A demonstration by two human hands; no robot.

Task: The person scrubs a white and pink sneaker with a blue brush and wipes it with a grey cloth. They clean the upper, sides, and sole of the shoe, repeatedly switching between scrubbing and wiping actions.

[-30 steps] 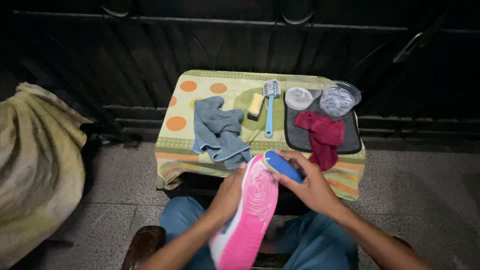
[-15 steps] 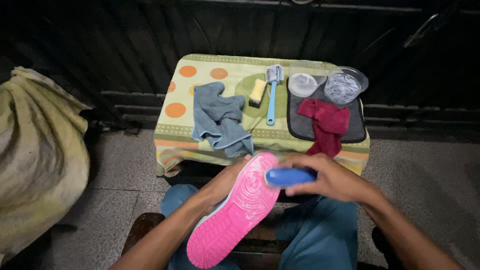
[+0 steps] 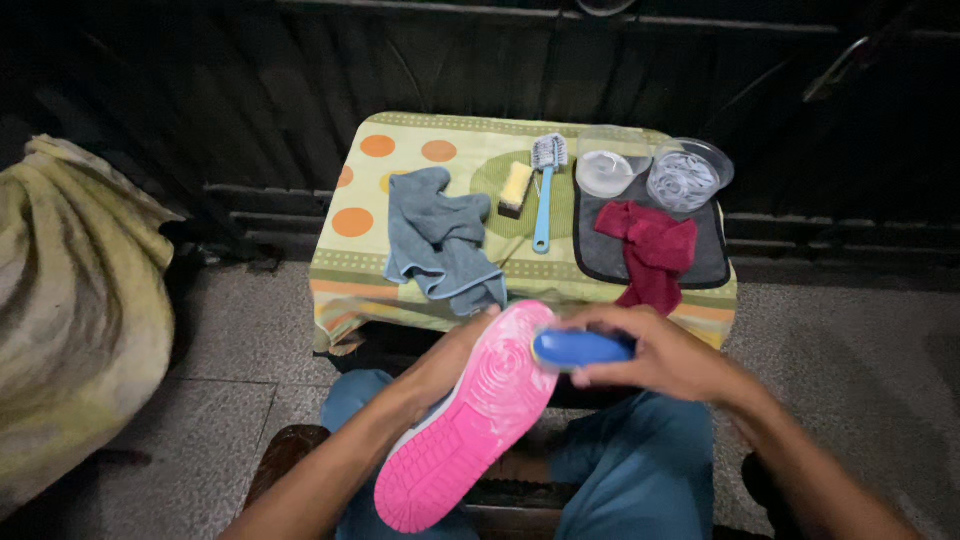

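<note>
My left hand [image 3: 440,365] grips a shoe [image 3: 468,418] from below, its pink sole turned up over my lap. My right hand [image 3: 660,352] holds a blue brush [image 3: 580,348] pressed against the toe end of the sole. Both hands are in front of a small table [image 3: 400,290] covered with a green cloth with orange dots.
On the table lie a grey-blue cloth [image 3: 440,240], a small yellow block [image 3: 515,187], a blue long-handled brush [image 3: 545,190], a dark mat [image 3: 600,250] with a red cloth [image 3: 655,255], a round white tub [image 3: 605,172] and a clear bowl [image 3: 688,176]. A yellowish bundle [image 3: 70,310] sits at the left. Dark railings stand behind.
The shoe has tilted lower and its sole now faces up more fully. My right hand with the blue brush has shifted across the toe end of the sole.
</note>
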